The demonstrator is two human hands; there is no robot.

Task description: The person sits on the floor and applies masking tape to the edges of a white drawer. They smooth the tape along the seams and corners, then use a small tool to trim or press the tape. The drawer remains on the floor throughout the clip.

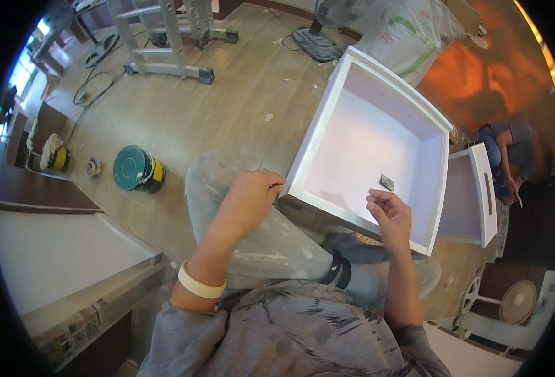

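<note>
A white drawer (359, 119) rests tilted across in front of my knees, its inside facing up. My left hand (250, 196) is at the drawer's near left corner. Its fingers are pinched together, and I cannot make out what, if anything, is between them. Over the drawer's near right part hovers my right hand (393, 218), fingers loosely curled and thumb apart, with nothing visible in it. A small dark rectangular piece (386, 182) lies on the drawer's bottom just beyond those fingertips; its kind is unclear.
A second white drawer (466, 195) stands to the right, near a crouching person (519, 151). Left are a green-lidded bucket (138, 168), a tape roll (94, 167) and a white panel (64, 251). A ladder (167, 44), fan (318, 38) and plastic sack (409, 38) stand farther back.
</note>
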